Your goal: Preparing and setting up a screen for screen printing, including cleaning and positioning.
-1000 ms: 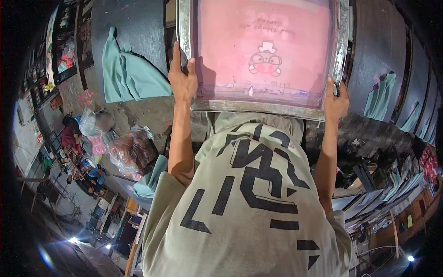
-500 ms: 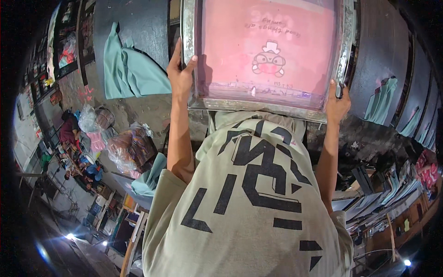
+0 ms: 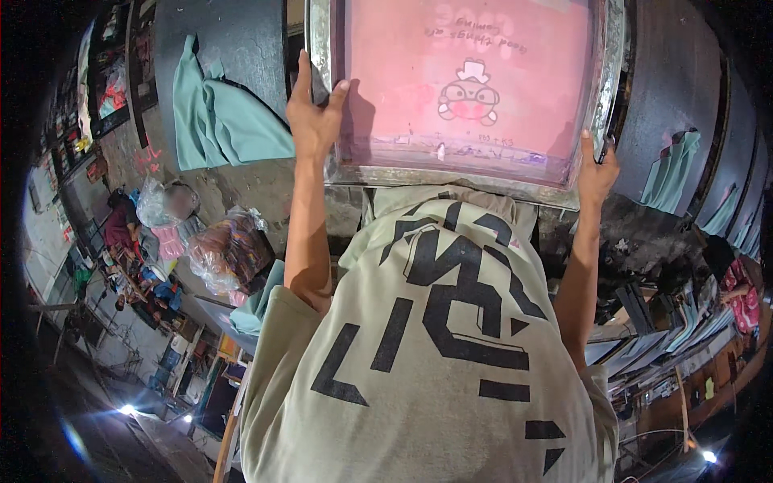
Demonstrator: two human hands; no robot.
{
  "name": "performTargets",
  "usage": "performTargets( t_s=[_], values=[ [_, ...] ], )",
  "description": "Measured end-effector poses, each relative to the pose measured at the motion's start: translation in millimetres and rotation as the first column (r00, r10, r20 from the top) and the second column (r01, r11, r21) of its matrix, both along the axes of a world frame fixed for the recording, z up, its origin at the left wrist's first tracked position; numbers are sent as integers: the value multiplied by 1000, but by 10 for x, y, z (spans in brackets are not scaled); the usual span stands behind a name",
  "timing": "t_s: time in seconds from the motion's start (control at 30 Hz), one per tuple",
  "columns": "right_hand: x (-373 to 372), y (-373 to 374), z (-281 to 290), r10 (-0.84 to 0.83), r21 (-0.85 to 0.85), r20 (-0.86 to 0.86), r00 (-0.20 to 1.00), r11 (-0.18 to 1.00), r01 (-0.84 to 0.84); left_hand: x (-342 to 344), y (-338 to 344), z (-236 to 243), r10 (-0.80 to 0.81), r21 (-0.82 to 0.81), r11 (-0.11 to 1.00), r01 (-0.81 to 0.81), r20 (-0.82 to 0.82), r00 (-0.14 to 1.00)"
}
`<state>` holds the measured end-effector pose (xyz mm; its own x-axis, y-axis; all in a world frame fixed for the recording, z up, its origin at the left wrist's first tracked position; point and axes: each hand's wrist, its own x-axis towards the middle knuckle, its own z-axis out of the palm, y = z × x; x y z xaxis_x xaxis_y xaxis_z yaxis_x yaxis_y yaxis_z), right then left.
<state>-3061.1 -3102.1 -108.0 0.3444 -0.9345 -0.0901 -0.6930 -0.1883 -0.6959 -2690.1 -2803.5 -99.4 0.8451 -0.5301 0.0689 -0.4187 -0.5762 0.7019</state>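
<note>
A screen printing frame [image 3: 475,179] with worn metal edges lies in front of me. Its pink mesh [image 3: 394,88] carries a small cartoon figure in outline and some lettering, with purplish smears along the near edge. My left hand [image 3: 316,113] is closed on the frame's left side, thumb over the inner edge and index finger stretched along the outside. At the near right corner, my right hand [image 3: 596,171] grips the frame, thumb on top and the other fingers round the outer side, partly hidden.
Dark printing boards flank the frame, a mint green cloth [image 3: 225,121] draped on the left one and another green cloth [image 3: 670,171] on the right. Plastic-wrapped bundles [image 3: 229,249] sit lower left. A person in pink-red clothing [image 3: 739,294] is at far right.
The frame has shifted slightly away from me. My left hand's thumb and index finger have slid a little up the side, and my right hand has edged to the right.
</note>
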Motion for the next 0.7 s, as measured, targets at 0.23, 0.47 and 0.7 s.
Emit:
performTargets(
  t_s=[0.23, 0.47, 0.7],
  values=[
    [-237, -197, -197, -214, 460, 283, 935, 886, 64, 296, 183, -164, -48, -368, 899, -239, -624, 780],
    [-289, -250, -281, -266, 500, 342, 901, 864, 65, 308, 209, -229, -24, -380, 889, -256, -597, 802],
    [-251, -232, -194, -279, 547, 348, 895, 835, 48, 338, 223, -246, -20, -370, 888, -273, -624, 781]
  ],
)
